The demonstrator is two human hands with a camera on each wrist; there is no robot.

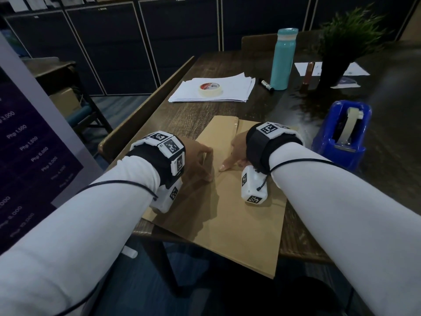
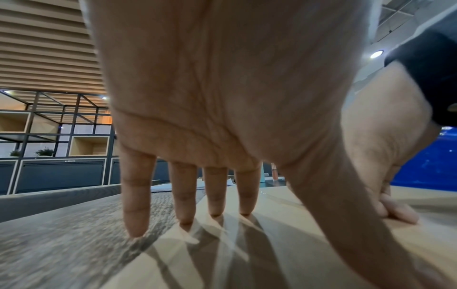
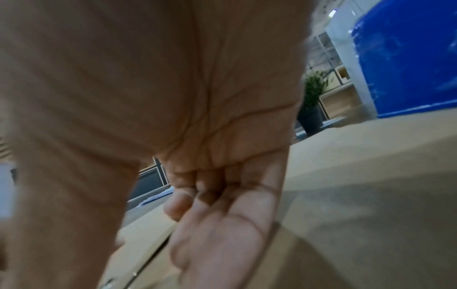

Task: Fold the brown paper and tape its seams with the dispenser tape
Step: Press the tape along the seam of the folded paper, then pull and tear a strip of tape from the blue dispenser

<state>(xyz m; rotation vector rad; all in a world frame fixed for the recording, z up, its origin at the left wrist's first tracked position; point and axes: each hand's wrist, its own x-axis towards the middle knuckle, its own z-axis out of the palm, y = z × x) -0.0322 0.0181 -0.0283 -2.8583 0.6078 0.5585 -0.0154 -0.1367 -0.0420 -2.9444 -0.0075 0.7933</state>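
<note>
The brown paper [image 1: 239, 213] lies folded on the dark wooden table [image 1: 303, 224], its near end hanging over the table edge. My left hand [image 1: 205, 165] stands on its spread, straight fingertips [image 2: 215, 211] at the paper's left side, the little finger down on the table. My right hand [image 1: 237, 151] has its fingers curled into the palm [image 3: 217, 195], and its thumb presses on the central seam of the paper [image 3: 371, 234]. A shiny strip shows at the seam's far end [image 1: 237, 124]. The blue tape dispenser [image 1: 337, 137] stands to the right, beside my right wrist.
A masking tape roll [image 1: 210, 88] sits on a stack of white sheets [image 1: 227, 92] at the back. Behind it are a marker [image 1: 266, 84], a teal bottle [image 1: 283, 58] and a potted plant [image 1: 341, 49]. A chair back [image 1: 145, 115] runs along the table's left edge.
</note>
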